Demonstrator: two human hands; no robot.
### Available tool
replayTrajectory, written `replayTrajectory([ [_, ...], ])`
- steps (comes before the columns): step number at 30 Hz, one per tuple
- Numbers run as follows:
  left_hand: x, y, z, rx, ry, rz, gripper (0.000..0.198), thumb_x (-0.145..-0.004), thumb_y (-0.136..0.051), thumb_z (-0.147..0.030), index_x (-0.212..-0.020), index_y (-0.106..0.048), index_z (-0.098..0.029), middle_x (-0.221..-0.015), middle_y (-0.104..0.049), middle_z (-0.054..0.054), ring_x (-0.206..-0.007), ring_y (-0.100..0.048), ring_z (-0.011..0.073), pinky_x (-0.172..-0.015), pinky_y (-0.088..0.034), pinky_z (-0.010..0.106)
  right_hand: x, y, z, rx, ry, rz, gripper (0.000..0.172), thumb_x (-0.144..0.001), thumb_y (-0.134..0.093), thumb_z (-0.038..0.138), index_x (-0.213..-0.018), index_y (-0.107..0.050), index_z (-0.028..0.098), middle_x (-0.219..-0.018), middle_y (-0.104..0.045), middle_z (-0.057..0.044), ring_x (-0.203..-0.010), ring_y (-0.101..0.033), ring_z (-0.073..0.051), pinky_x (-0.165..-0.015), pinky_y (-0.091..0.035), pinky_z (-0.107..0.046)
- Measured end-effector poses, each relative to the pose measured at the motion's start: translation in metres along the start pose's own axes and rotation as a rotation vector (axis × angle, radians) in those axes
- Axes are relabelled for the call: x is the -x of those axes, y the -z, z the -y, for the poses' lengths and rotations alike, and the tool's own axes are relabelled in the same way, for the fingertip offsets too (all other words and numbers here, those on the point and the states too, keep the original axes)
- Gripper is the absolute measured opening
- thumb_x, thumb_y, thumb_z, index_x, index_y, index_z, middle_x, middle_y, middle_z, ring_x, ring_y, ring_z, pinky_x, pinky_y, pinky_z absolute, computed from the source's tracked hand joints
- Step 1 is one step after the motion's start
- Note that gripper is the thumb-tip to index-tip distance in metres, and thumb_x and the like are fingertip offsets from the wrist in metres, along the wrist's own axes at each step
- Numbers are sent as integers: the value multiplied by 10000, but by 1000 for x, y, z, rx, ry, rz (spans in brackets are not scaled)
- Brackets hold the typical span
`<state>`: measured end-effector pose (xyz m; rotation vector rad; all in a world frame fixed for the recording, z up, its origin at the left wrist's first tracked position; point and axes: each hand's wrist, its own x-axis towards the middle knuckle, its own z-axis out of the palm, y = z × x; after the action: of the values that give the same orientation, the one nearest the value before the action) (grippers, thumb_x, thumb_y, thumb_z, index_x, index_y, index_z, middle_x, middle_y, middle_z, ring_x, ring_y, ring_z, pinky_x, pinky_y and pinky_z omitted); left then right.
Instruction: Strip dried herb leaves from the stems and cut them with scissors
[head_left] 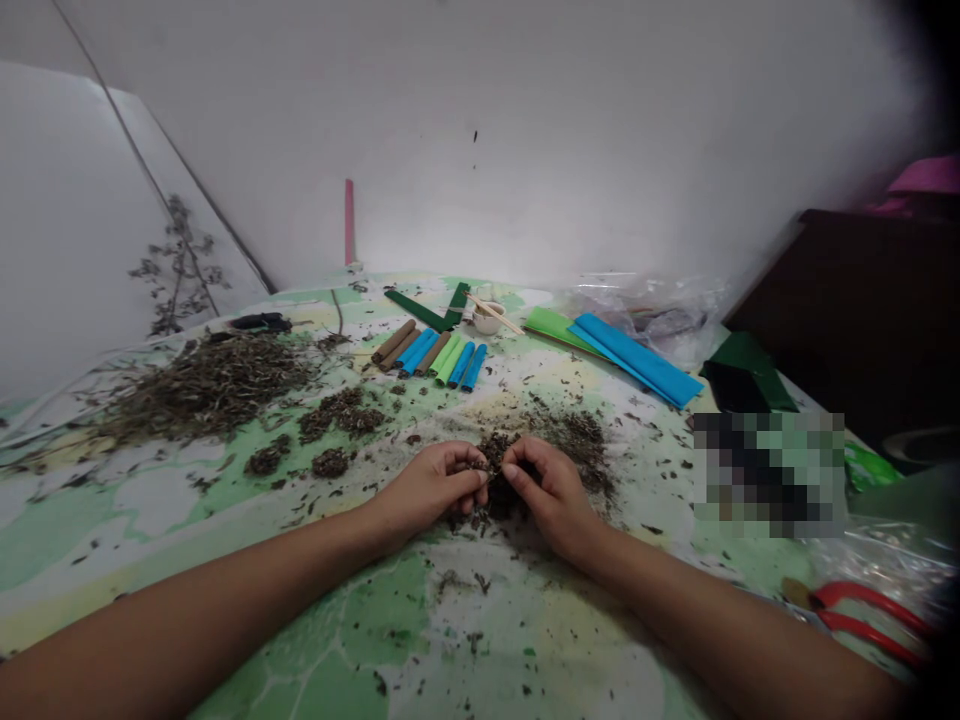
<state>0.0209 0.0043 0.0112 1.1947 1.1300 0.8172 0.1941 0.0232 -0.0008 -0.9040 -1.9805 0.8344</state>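
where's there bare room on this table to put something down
Barest: the green-and-white patterned tablecloth between the forearms, and the near-left stretch below the grey heap of dried twigs. Crowded: the dark pile of dried herb crumbs at the left hand and right hand, the row of coloured paper tubes, the red-handled scissors.

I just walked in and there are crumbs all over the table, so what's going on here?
A person works at a table covered in a green patterned cloth. The left hand and right hand meet over a dark clump of dried plant crumbs, fingertips pinching into it. A heap of dried stems lies to the left. A row of rolled paper tubes in brown, blue and green sits farther back, with flat blue paper sheets beside them. Red-handled scissors lie at the right edge.
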Motion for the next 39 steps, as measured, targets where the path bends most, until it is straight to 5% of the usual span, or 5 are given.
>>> replayTrajectory([
  [6,-1,2,2,3,-23,20,152,-724,-587,-273,-804,-534,-155,-569,-590,-28,-437,-458,61,-416,-313,174,-1,-1,-3,-13,-21,-12,267,-881,-425,316,-655,-488,189,-635,-459,13,-630,-443,-139,-602,-341,-264],
  [30,2,0,2,-52,-33,52,199,-699,-634,-303,-791,-540,-152,-604,-603,-11,-460,-471,72,-440,-335,194,0,0,5,29,38,27,141,-834,-505,262,-721,-543,186,-702,-541,-11,-690,-500,-152,-642,-373,-271],
  [39,3,1,2,103,-23,48,226,-720,-624,-318,-861,-562,-153,-629,-620,-2,-458,-486,69,-430,-331,189,0,-1,3,27,-8,-9,165,-836,-470,268,-693,-502,191,-671,-505,-3,-663,-476,-151,-625,-363,-273],
])
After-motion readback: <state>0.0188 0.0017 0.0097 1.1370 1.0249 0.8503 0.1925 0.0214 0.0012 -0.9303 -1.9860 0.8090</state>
